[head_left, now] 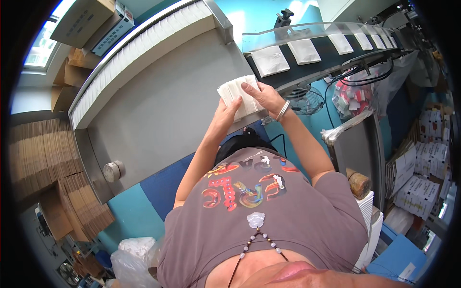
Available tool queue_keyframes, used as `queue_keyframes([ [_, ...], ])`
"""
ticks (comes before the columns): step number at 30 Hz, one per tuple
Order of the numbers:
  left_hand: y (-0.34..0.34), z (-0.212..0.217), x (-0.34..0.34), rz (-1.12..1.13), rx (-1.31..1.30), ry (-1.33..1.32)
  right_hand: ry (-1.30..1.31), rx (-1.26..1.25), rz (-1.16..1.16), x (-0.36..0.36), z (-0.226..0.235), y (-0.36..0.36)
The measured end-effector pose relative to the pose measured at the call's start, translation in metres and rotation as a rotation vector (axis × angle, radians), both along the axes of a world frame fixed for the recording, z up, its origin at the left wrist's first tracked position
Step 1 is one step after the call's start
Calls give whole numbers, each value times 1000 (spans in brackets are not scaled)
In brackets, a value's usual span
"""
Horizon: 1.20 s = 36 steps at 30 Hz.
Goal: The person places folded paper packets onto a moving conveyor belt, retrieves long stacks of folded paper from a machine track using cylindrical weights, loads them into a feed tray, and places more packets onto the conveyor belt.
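Observation:
A thick stack of folded white paper napkins [235,92] is gripped between my two hands at the right end of a grey metal table. My left hand [225,116] presses on its near left side, thumb on the front. My right hand [265,100] wraps the right side, with the thumb laid over the front. Just beyond the stack, a dark conveyor belt [282,72] carries single folded napkins [270,61] spaced apart in a line. A long row of white napkins [139,54] stands on edge along the far left side of the table [158,101].
A roll-shaped block [114,171] sits at the table's near left corner. Flattened cardboard [43,149] is stacked at the left. A wire-guarded fan [307,99] and a clear bag of colourful pieces [354,96] lie below the belt. Printed cartons [418,197] stand at far right.

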State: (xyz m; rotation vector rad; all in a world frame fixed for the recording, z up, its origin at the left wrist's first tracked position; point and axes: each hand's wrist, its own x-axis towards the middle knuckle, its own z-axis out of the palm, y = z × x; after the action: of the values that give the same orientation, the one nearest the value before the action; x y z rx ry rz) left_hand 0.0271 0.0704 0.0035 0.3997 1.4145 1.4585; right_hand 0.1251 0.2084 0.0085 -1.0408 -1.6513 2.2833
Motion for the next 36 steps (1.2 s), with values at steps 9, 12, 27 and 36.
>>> queue_keyframes([
  [9, 1, -2, 2, -4, 11, 3, -78, 174, 10, -1, -17, 5],
  [12, -1, -3, 2, -32, 32, -28, -225, 474, 116, 2, -14, -2],
  [27, -1, -5, -3, 69, -19, -169, 37, -410, -227, 11, -26, 42],
  [36, 10, -8, 4, 30, 58, 22, 17, 85, -69, -19, -11, -8],
])
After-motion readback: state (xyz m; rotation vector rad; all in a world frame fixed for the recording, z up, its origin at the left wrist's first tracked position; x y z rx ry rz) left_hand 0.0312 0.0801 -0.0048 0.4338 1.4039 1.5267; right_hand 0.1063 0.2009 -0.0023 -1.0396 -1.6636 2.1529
